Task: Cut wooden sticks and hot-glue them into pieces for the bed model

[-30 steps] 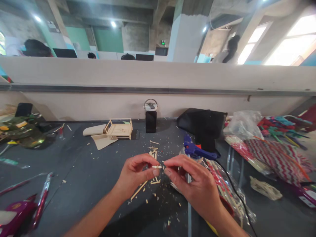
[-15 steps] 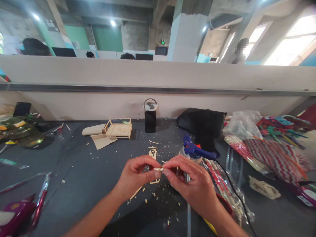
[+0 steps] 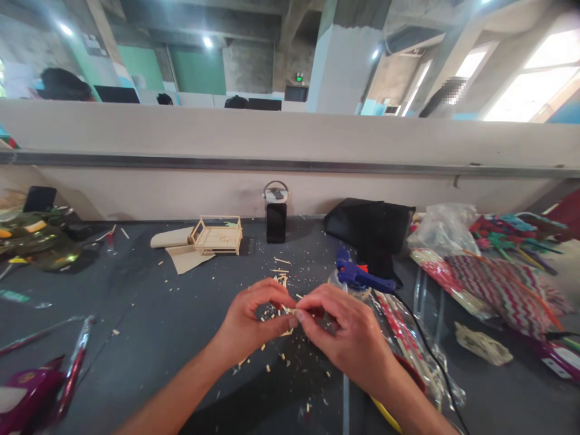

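My left hand (image 3: 254, 317) and my right hand (image 3: 338, 323) meet at the fingertips over the middle of the dark table. Between thumb and forefinger of both hands is a small pale wooden stick piece (image 3: 289, 311), mostly covered by the fingers. Loose short wooden sticks (image 3: 281, 280) lie just beyond and under the hands, with cut bits scattered around. Farther back to the left stands a small wooden stick frame model (image 3: 218, 235). To the right of my right hand is a blue glue gun (image 3: 362, 277) with a black cord.
A black phone (image 3: 276, 222) leans upright at the back wall. Behind the glue gun sits a black bag (image 3: 371, 226). Plastic packs of sticks (image 3: 403, 326) and a striped cloth (image 3: 502, 290) lie right. A purple tool (image 3: 29, 393) lies at the near left.
The fingertips have closed in more tightly around the stick piece, so less of it shows. Both hands stay in nearly the same place. A person in the background has shifted slightly.
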The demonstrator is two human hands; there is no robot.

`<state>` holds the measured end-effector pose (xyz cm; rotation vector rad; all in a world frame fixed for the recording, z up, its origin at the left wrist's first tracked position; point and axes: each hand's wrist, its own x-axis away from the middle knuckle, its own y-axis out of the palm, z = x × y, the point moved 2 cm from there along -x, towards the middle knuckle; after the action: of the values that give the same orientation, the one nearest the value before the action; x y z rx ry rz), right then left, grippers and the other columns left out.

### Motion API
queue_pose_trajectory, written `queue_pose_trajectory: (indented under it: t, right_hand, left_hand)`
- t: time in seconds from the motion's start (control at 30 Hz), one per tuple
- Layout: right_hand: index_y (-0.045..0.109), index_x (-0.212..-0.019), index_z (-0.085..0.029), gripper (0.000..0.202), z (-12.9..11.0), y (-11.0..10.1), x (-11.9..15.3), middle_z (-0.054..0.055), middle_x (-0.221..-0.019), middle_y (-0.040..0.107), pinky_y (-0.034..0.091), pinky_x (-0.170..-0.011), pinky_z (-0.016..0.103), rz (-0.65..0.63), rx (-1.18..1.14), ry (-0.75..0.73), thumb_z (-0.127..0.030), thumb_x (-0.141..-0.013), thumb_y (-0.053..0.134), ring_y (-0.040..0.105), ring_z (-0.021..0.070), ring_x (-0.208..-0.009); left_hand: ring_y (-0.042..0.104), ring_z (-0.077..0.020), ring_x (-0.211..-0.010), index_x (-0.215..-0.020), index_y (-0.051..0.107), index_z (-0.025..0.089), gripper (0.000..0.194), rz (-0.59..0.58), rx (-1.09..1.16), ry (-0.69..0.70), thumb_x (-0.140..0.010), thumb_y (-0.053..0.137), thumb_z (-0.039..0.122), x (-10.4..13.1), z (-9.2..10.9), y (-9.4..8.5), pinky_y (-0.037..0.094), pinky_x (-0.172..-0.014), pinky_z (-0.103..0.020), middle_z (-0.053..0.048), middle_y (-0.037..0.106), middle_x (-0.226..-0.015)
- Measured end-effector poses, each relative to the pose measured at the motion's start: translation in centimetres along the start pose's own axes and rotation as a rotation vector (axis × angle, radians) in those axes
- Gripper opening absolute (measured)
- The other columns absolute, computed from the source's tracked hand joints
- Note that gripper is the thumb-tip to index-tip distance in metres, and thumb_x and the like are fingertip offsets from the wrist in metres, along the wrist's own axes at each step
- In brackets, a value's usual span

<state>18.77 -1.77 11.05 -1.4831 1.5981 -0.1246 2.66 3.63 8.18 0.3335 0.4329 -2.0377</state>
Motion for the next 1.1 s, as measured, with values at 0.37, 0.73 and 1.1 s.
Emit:
queue_pose_trajectory:
  t: [0.37, 0.73, 1.1]
  right_hand:
    - [0.067, -0.088, -0.025, 0.008, 1.0, -3.8, 2.3, -0.001, -0.076, 0.071, 0.050, -0.053, 0.021, 0.119, 0.123, 0.135, -0.025, -0.087, 0.059, 0.062, 0.0131, -0.058]
    - [0.064, -0.099, -0.024, 0.020, 9.8, -6.8, 10.6, 0.003, -0.079, 0.072, 0.055, -0.049, 0.026, 0.128, 0.460, 0.324, -0.039, -0.088, 0.056, 0.064, 0.0165, -0.052]
    - [0.052, -0.130, -0.016, 0.048, 11.5, -4.8, 3.1, 0.012, -0.118, 0.065, 0.047, -0.090, 0.049, -0.023, 0.861, 0.188, -0.020, -0.083, 0.046, 0.059, 0.0326, -0.106]
  left_hand:
    - [0.053, -0.0117, -0.070, -0.072, 0.074, 0.021, 0.011, 0.092, 0.484, -0.330, -0.065, 0.083, 0.022, -0.1, -1.2, -0.6, 0.042, -0.065, -0.024, 0.000, 0.063, -0.075]
    - [0.051, -0.0121, -0.071, -0.076, 0.074, 0.024, 0.007, 0.050, 0.738, -0.238, -0.071, 0.077, 0.022, -0.5, -1.2, -0.9, 0.038, -0.069, -0.026, 0.000, 0.060, -0.078]
    - [0.052, -0.0137, -0.071, -0.075, 0.072, 0.023, 0.010, -0.015, 0.860, -0.185, -0.070, 0.079, 0.028, -0.3, -1.4, -1.3, 0.037, -0.069, -0.027, 0.000, 0.062, -0.072]
